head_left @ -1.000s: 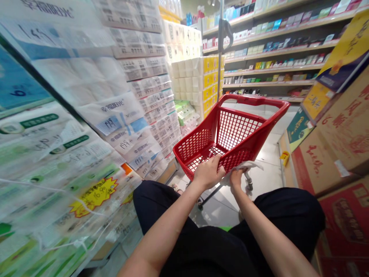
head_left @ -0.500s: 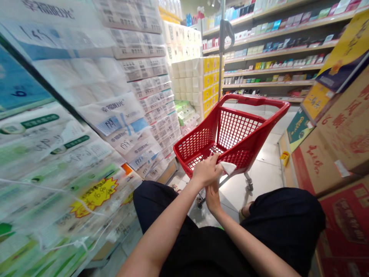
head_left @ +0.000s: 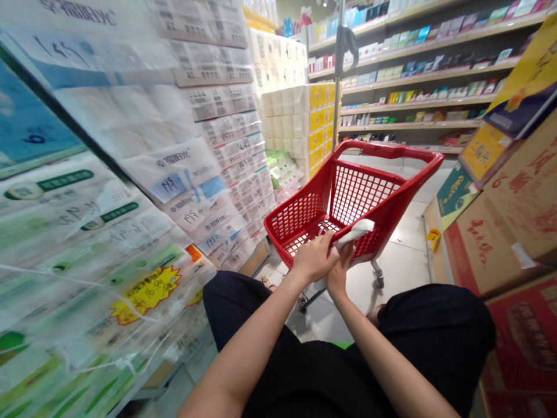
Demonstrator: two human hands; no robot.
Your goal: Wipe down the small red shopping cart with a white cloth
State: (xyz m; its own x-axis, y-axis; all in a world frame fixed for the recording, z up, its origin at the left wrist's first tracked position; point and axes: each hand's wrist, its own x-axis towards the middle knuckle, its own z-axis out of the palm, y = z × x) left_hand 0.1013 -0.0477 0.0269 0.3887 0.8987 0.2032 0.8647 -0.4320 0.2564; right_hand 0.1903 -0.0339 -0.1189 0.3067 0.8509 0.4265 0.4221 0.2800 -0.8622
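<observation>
A red plastic shopping cart (head_left: 300, 215) stands before my knees, its near rim under my hands. My left hand (head_left: 314, 256) is closed over this rim, fingers curled and partly hidden. Close against it, my right hand (head_left: 340, 273) is closed on a white cloth (head_left: 359, 230), perhaps a wipe or tissue. The cloth lies along the outside of the rim, its loose end pointing up to the right. Inside the basket, the grid floor and back wall are visible. The right fingertips are partly covered by the cloth.
Stacked tissue packs (head_left: 235, 139) rise along the left, with a yellow price tag (head_left: 148, 295) in front. Cardboard cartons (head_left: 491, 232) line the right side. A metal pole (head_left: 337, 81) and product shelves (head_left: 418, 75) stand behind the cart. Pale floor tiles (head_left: 402, 232) show beside it.
My right hand has risen from below the rim and moved right, beside my left hand. More of the white cloth now shows, stretched up and to the right. My left hand stays at the rim.
</observation>
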